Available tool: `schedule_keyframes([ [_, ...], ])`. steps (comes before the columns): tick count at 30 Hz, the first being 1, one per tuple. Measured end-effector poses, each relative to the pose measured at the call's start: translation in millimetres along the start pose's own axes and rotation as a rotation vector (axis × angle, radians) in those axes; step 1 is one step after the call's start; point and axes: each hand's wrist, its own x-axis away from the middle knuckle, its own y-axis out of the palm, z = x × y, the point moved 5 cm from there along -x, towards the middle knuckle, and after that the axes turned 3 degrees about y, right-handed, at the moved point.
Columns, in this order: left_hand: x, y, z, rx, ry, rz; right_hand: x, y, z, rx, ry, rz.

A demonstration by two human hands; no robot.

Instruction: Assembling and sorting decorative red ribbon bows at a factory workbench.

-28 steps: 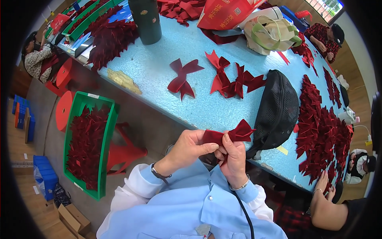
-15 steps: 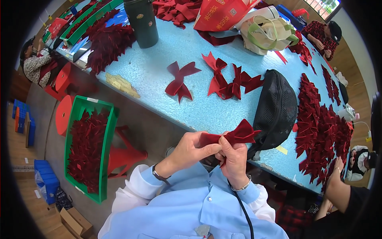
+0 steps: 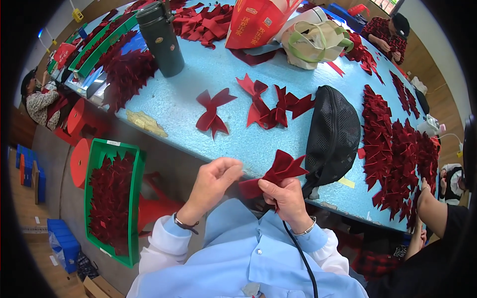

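Note:
My right hand (image 3: 287,199) grips a dark red velvet bow (image 3: 282,168) between thumb and fingers, just off the table's near edge. To its left my left hand (image 3: 212,181) is apart from the bow, fingers curled and thumb pressed toward them. The fingertips are slightly blurred, so whether anything small is pinched there does not show. Ahead on the light blue table (image 3: 186,126) lies one loose red bow (image 3: 214,111). More red bows (image 3: 273,107) lie to its right, touching one another. A black mesh pouch (image 3: 332,136) sits close to the right of the held bow.
A green crate (image 3: 136,208) full of red bows stands at the left beside red stools (image 3: 79,161). On the table are a dark flask (image 3: 161,42), a red paper bag (image 3: 256,25), a cloth bag (image 3: 313,47) and heaped bows (image 3: 397,149). A co-worker's arm (image 3: 431,203) reaches in at right.
My left hand has let go of the bow and moved left, away from it. The bow stays in my right hand, now tilted more upward. The view has shifted slightly.

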Motion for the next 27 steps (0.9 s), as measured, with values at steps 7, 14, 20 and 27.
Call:
schedule_keyframes([
  [7,-8,28,18,0.22,-0.189,-0.218,13,24,4,-0.03,-0.015,-0.058],
  [14,-11,28,14,0.223,-0.054,-0.136,12,20,6,0.006,-0.135,0.056],
  [20,-17,29,18,0.286,0.035,-0.088,7,20,8,-0.042,-0.205,0.066],
  [27,-16,27,15,0.102,-0.051,-0.196,5,17,6,-0.081,-0.223,0.086],
])
